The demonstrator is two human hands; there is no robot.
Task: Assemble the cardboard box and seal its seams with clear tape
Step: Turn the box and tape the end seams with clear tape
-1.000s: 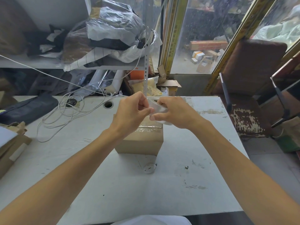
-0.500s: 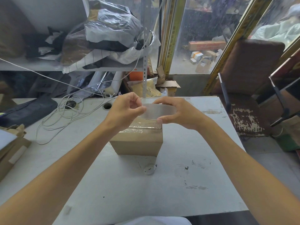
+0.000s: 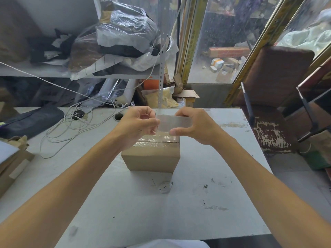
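A small brown cardboard box (image 3: 152,159) stands closed on the white table (image 3: 206,203), with clear tape shining across its top seam. Above the box's far edge I hold a strip of clear tape (image 3: 172,123) stretched flat between both hands. My left hand (image 3: 139,123) pinches the strip's left end between thumb and fingertips. My right hand (image 3: 193,126) grips the right end, thumb below and fingers above. The strip hangs clear of the box top. The tape roll is not in sight.
A small white round object (image 3: 164,187) lies on the table just in front of the box. White cables (image 3: 71,126) coil at the back left beside a dark pouch (image 3: 30,120). Flat cardboard (image 3: 12,163) sits at the left edge. A brown chair (image 3: 272,104) stands to the right.
My hands have drawn apart, and the tape that was bunched between them a second ago is now pulled out flat and taut. The box has stayed in place.
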